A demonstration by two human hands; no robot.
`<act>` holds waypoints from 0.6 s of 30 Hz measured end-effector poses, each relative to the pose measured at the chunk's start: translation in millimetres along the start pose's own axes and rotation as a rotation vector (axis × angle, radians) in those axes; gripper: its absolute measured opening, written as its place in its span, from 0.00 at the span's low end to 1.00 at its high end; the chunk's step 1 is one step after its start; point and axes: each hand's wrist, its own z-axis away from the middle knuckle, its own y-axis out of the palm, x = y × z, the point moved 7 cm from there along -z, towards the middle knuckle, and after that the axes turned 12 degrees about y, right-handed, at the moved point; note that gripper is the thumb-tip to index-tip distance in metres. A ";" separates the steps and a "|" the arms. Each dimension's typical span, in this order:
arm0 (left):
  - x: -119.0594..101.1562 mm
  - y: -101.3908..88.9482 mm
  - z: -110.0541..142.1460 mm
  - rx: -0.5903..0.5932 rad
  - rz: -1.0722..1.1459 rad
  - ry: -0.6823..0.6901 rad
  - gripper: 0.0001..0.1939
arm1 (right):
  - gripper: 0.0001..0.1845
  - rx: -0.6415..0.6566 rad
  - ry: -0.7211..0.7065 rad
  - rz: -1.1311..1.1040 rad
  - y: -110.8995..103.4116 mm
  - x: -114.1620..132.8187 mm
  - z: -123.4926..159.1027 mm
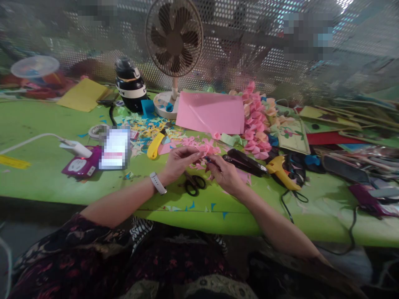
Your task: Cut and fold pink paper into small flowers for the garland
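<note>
So from what I can see, the step in hand looks like fiddly fingertip work on some pink paper, right at the middle of the tabletop where both hands meet. The left hand comes in from the side with its fingers drawn nearly together at the edge of that paper; the blur's bad enough that I can't tell whether they've really got hold of it. The right hand is just beside it, fingers curled in with hardly any gap, and there's a small dark blue bit by the tips, but whether it's gripped I honestly can't say. My guess is the next move calls for a light touch and both sets of fingertips kept close, since thin paper creases easily. Scissors lie just below the hands, and a black stapler sits near the right one. As for writing: the dark bottle has big letters on its white band, cut off by the curve, so I only get a "Y" and maybe an "L". The phone screen is pixelated out, the white sticker on the purple socket block is too small, and the yellow strip at far left is just a smear. No brand I'd swear to.
</note>
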 end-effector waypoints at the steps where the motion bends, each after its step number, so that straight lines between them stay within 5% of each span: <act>1: 0.1 -0.2 -0.2 -0.002 -0.001 -0.002 0.16 | 0.17 0.006 -0.003 -0.010 0.5 -0.9 -0.2; 18: -1.2 -4.3 -3.7 -0.044 0.028 0.014 0.18 | 0.17 0.022 -0.002 0.051 1.7 -2.4 -0.9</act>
